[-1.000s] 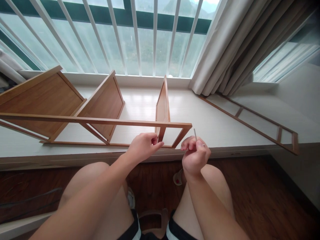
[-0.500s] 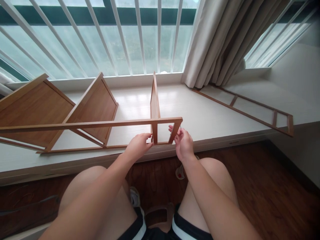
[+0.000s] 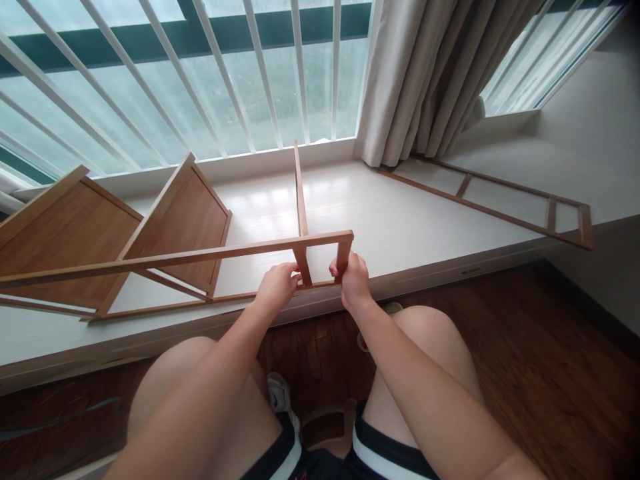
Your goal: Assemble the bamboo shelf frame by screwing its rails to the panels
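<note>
A half-built wooden shelf unit stands along the white ledge. Its ladder-like side frame [image 3: 225, 252] faces me, with two broad shelf boards [image 3: 183, 223] slanting behind it at the left. A third shelf board [image 3: 300, 190], seen nearly edge-on, meets the frame's crossbar near its right end. My left hand [image 3: 277, 287] is closed, its fingertips pinching the near edge of that third board beside the crossbar. Around the frame's right end bar curl the fingers of my right hand [image 3: 355, 277]; part of them is hidden behind the wood.
A second ladder-like side frame [image 3: 510, 207] lies on the white ledge [image 3: 350, 200] at the right, one end by the grey curtain [image 3: 400, 87]. Barred windows rise behind. Below are my knees, a shoe [image 3: 280, 393] and the dark wooden floor [image 3: 530, 360].
My right hand has closed round the frame's end bar, where its fingers were looser before. The third board now appears more edge-on. The whole view has shifted and turned slightly.
</note>
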{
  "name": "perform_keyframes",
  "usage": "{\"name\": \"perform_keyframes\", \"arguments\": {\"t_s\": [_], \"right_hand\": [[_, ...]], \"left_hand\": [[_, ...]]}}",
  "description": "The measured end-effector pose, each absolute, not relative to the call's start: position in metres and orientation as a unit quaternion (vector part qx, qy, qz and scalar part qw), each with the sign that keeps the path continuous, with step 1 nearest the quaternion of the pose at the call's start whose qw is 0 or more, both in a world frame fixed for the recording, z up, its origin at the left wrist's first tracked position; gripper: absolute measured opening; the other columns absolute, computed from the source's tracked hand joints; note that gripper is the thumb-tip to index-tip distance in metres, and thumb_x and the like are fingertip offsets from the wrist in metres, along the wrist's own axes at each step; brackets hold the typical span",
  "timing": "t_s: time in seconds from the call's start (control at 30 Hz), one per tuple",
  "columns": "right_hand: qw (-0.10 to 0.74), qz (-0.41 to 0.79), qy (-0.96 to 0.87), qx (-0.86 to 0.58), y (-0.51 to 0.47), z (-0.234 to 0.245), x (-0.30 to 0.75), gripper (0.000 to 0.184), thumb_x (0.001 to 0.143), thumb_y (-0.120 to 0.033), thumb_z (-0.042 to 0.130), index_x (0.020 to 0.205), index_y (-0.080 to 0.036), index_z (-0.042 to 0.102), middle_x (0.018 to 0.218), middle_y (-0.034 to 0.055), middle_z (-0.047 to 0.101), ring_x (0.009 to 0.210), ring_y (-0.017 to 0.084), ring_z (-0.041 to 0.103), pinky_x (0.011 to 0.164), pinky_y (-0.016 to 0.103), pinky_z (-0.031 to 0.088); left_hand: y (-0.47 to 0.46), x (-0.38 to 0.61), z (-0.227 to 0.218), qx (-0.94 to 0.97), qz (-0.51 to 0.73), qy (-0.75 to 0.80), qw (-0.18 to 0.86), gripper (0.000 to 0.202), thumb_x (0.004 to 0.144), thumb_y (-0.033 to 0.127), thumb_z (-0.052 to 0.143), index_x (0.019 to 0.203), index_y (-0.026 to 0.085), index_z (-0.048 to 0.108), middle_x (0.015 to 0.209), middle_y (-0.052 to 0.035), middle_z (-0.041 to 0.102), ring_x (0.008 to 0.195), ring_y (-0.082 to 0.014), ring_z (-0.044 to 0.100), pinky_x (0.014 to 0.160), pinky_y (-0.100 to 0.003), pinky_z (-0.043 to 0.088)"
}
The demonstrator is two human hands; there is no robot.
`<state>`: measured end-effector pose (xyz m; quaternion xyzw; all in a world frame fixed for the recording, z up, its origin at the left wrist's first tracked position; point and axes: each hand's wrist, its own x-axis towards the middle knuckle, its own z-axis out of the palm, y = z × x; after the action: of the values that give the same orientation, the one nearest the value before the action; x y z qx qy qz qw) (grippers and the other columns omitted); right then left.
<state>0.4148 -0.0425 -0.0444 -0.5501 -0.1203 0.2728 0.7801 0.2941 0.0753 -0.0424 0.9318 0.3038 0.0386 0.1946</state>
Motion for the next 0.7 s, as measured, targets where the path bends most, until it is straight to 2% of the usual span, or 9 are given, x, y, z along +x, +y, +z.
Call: {"name": "perform_keyframes", "arguments": {"t_s": [0.13, 0.33, 0.7], "right_hand": [[0.776, 0.267, -0.13, -0.556, -0.041, -0.044, 0.415, 0.037, 0.089, -0.034, 0.035, 0.055, -0.022, 0.039, 0.047, -0.0017, 0.043, 0.049, 0.013, 0.04, 0.052, 0.029, 0.032], [0.775, 0.265, -0.149, -0.555, -0.042, -0.048, 0.416, 0.04, 0.091, -0.035, 0.034, 0.054, -0.021, 0.04, 0.049, -0.0014, 0.044, 0.051, 0.013, 0.041, 0.055, 0.029, 0.034], [0.776, 0.275, -0.15, -0.547, -0.043, -0.054, 0.419, 0.036, 0.09, -0.035, 0.036, 0.057, -0.022, 0.042, 0.051, -0.0009, 0.047, 0.052, 0.013, 0.044, 0.056, 0.029, 0.036]], "left_hand": [[0.068, 0.301, -0.044, 0.931, 0.016, 0.312, 0.188, 0.027, 0.086, 0.02, 0.047, 0.094, 0.022, 0.073, 0.094, -0.0082, 0.072, 0.089, -0.0233, 0.065, 0.075, -0.027, 0.046], [0.07, 0.304, -0.043, 0.915, 0.003, 0.317, 0.252, 0.026, 0.083, 0.018, 0.05, 0.093, 0.021, 0.073, 0.091, -0.0072, 0.072, 0.087, -0.021, 0.065, 0.076, -0.026, 0.048], [0.068, 0.299, -0.04, 0.923, -0.004, 0.243, 0.298, 0.028, 0.076, 0.016, 0.05, 0.094, 0.021, 0.072, 0.09, -0.0049, 0.072, 0.087, -0.0214, 0.064, 0.08, -0.027, 0.05]]}}
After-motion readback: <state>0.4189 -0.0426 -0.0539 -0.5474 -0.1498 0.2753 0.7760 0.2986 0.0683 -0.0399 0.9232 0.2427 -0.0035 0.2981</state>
